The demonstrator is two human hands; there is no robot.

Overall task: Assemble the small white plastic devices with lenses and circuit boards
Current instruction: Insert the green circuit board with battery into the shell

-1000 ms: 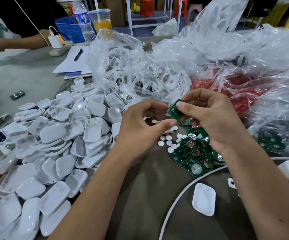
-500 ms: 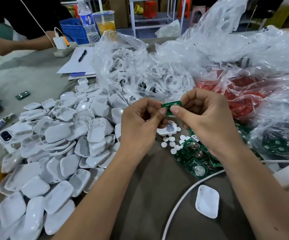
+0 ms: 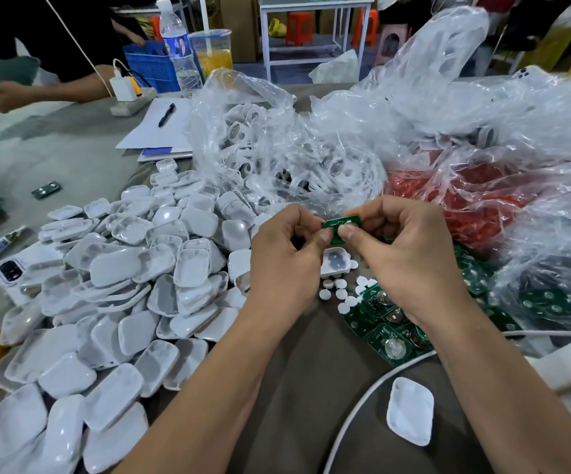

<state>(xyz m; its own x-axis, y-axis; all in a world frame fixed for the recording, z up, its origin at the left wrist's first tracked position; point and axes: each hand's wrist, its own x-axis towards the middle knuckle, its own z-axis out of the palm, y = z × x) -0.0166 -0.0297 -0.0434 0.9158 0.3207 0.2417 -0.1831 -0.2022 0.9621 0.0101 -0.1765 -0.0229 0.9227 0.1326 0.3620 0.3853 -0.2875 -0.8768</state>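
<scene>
Left hand point(image 3: 284, 265) and right hand point(image 3: 403, 254) both pinching one small green circuit board point(image 3: 340, 224) between them, maybe a round lens on it, a white shell point(image 3: 336, 262) just below, more green boards point(image 3: 386, 336) near, big pile of white covers point(image 3: 106, 295) to the left

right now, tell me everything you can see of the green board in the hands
The board is a small green rectangular circuit board with a round silvery part on its face, half hidden by fingers. It is held up above the table, roughly level and tilted slightly. The left hand pinches its left edge with its thumb tip, and the right hand pinches its right side, thumb on top. Its underside is hidden.
</scene>
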